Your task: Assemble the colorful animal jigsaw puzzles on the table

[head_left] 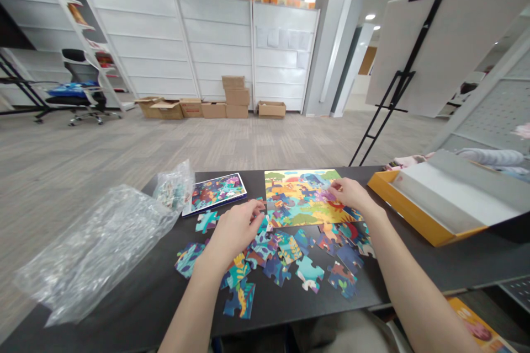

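Note:
My right hand (350,194) is over the right side of a bright yellow and green animal picture sheet (306,216). Its thumb and fingers are pinched near a purple patch; whether a piece is between them I cannot make out. Just left of the sheet, my left hand (238,227) hovers low above loose jigsaw pieces, fingers loosely bent, thumb apart, nothing visible in them. Around and below the hands lie several dark blue, teal and purple jigsaw pieces (310,272), some overlapping. One teal piece (206,222) sits left of my left hand.
A flat box with a colourful picture (217,192) is at the back left, beside a clear plastic bag of pieces (176,185) and a crumpled plastic wrapper (99,248). An open yellow box (426,215) stands on the right. An easel (385,105) rises beyond the black table (290,309).

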`<action>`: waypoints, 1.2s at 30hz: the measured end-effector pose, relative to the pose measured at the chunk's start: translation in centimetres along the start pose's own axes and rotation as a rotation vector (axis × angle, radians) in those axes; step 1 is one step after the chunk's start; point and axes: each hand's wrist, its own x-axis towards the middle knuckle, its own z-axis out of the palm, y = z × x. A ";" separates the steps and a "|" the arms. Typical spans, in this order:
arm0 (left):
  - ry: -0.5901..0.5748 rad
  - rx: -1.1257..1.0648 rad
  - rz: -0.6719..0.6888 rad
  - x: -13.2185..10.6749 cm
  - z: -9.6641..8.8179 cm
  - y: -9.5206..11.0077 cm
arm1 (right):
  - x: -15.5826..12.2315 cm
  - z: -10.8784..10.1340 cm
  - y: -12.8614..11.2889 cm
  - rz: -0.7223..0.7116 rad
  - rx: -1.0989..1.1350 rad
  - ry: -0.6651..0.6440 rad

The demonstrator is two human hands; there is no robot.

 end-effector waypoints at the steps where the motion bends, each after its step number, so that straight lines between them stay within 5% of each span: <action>1: 0.000 0.001 0.002 0.0 0.0 0.0 | 0.1 -0.1 0.0 0.019 0.002 0.027; 9: 0.002 0.002 0.004 0.1 0.0 -0.8 | 0.4 0.1 0.4 0.096 0.078 0.184; 25: -0.040 0.110 -0.064 0.0 -0.8 -0.3 | 0.7 0.1 0.8 0.125 0.090 0.213; 36: -0.057 0.104 -0.066 -0.1 -1.2 0.6 | 7.2 -0.8 -5.1 -0.067 -0.035 -0.088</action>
